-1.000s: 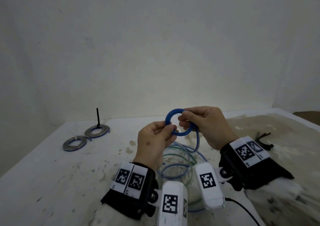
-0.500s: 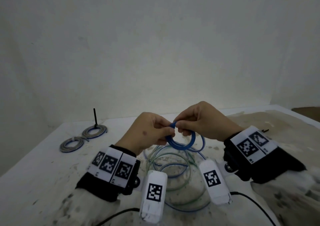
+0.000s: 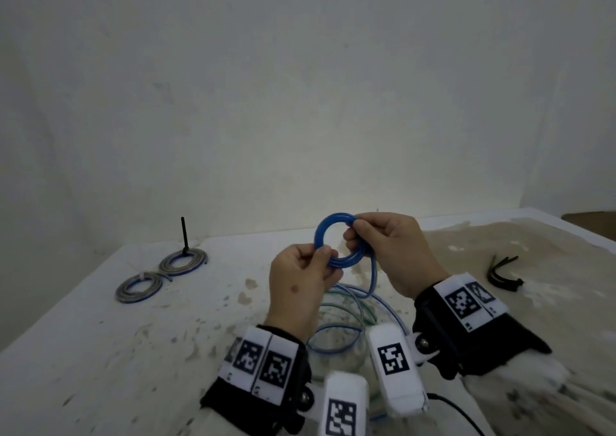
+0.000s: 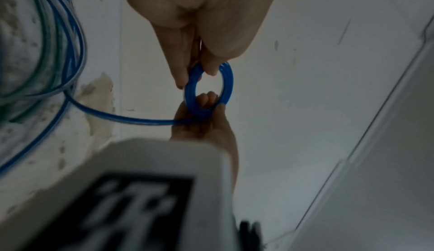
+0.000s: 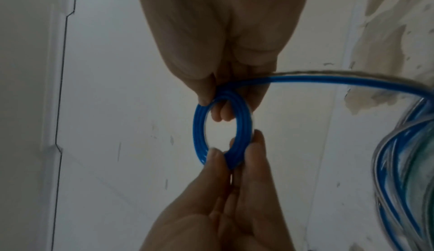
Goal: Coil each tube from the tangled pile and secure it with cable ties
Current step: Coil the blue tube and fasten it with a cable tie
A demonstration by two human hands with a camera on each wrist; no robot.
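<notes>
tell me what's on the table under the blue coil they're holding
Under the blue coil, loose blue and green tubes lie looped on the table; one blue strand runs up into the coil. Both wrist cameras hide the pile's near part.

Dim flat light, wrist views dark (slightly blurred), wide-angle distortion

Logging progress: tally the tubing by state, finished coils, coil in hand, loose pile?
Finished coils: 2, on the table at far left
Blue coil in progress: 1, pinched by left hand and right hand
Loose pile: 1, strand count unclear
Total: 4
</notes>
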